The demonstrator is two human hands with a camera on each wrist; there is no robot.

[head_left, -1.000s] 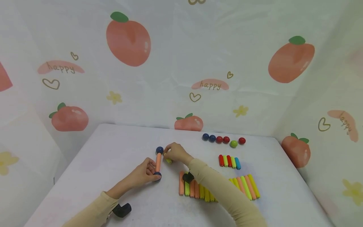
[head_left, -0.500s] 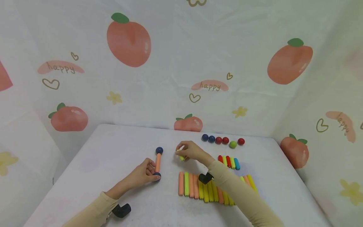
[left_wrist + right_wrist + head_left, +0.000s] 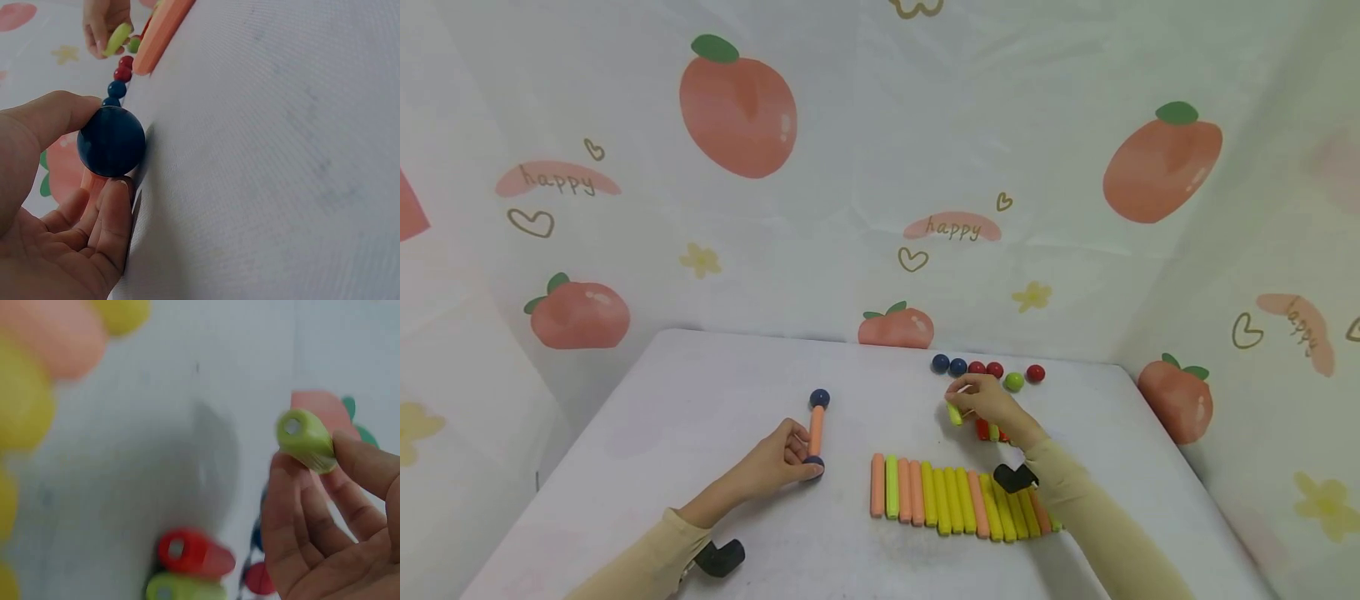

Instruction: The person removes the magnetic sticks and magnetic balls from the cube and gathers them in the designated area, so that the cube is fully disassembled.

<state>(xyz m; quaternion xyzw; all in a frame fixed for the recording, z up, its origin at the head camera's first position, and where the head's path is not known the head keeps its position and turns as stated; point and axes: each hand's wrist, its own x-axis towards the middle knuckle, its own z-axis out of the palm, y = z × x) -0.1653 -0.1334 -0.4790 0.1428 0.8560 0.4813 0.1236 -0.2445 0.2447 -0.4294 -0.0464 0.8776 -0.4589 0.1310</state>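
Note:
My left hand [image 3: 775, 457] pinches a dark blue ball [image 3: 111, 141] between thumb and fingers at the table's left middle. From that ball an orange rod [image 3: 816, 432] runs away from me. A second blue ball [image 3: 820, 398] sits at the rod's far end. Over the table to the right, my right hand [image 3: 991, 402] holds a short lime-green rod [image 3: 305, 439] by thumb and fingertips. In the right wrist view the rod's end shows a hole. Below this hand lie short rods, among them a red one [image 3: 195, 553]; the hand and forearm partly cover them.
Long yellow, orange and green rods [image 3: 951, 500] lie side by side at the front right, partly under the right forearm. Blue, red and green balls [image 3: 1014, 382] line the back of the white table [image 3: 715, 375]. A printed cloth [image 3: 820, 208] hangs behind.
My right hand has moved from beside the far blue ball to the right, over the short rods, carrying the lime-green rod. My left hand stays on the near blue ball.

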